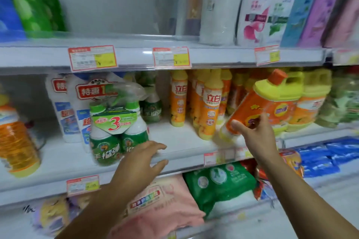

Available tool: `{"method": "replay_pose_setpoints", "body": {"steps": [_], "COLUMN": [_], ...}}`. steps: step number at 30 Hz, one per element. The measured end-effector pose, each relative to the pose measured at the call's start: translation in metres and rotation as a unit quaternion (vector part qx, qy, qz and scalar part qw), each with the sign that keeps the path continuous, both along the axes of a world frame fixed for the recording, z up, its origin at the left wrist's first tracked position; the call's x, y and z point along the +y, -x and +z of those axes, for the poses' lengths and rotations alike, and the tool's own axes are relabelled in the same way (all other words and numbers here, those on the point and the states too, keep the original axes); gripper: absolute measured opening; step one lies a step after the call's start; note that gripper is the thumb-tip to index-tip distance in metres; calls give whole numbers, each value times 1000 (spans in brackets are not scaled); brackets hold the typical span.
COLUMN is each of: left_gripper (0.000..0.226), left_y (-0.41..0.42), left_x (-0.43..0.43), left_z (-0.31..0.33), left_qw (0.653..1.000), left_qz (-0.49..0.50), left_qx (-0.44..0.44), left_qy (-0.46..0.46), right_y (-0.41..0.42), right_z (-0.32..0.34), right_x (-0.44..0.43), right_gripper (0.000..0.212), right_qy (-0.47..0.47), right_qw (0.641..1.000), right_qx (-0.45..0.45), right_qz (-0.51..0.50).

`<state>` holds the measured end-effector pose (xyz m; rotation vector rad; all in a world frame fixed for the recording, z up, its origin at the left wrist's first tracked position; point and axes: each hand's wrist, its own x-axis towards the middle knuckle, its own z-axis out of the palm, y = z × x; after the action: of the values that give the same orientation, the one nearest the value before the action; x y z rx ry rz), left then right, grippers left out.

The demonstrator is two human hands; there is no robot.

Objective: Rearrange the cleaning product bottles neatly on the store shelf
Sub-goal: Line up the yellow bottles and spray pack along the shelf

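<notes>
On the middle shelf (180, 145) my right hand (256, 130) grips the lower part of a big orange jug (270, 101) with a yellow top and orange cap, tilted to the right. My left hand (143, 159) hovers open, fingers spread, just right of a shrink-wrapped green spray-bottle pack (116, 128) at the shelf's front edge, close to it or just touching. Slim orange-yellow bottles (208, 106) stand upright between the two hands. White and blue bottles (64, 108) stand behind the green pack.
More yellow-orange jugs (312, 101) stand at the right, and a large orange bottle (15, 136) at the far left. Shampoo bottles (258, 6) fill the upper shelf. Green (219, 182) and pink (161, 205) soft packs lie on the shelf below.
</notes>
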<state>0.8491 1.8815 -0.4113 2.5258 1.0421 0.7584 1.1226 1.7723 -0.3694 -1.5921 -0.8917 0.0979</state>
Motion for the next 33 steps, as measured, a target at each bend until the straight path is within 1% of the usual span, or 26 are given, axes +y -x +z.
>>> {"method": "replay_pose_setpoints", "body": {"steps": [4,9,14,17,21,26,33], "left_gripper": [36,35,34,35,34,35,35], "left_y": [-18,-23,-27,-28,-26,-25,-20], "left_x": [3,8,7,7,6,5,7], "left_z": [-6,-7,-4,-3,-3,-2,-4], "left_qw": [1000,998,995,994,996,997,998], "left_qz": [22,58,74,81,77,69,56], "left_qx": [2,25,43,51,37,28,23], "left_qy": [-15,-31,-45,-50,-33,-15,0], "right_y": [-35,-53,-55,-55,-52,-53,-56], "right_z": [-5,-18,-27,-34,-44,-46,-51], "right_x": [21,55,70,70,62,64,76], "right_gripper": [41,53,66,69,76,71,70], "right_qy": [59,104,98,98,108,104,97], "right_qw": [997,992,994,995,994,994,994], "right_qx": [-44,-69,-56,-30,-16,-36,-48], "right_qz": [-3,5,3,7,23,14,3]}}
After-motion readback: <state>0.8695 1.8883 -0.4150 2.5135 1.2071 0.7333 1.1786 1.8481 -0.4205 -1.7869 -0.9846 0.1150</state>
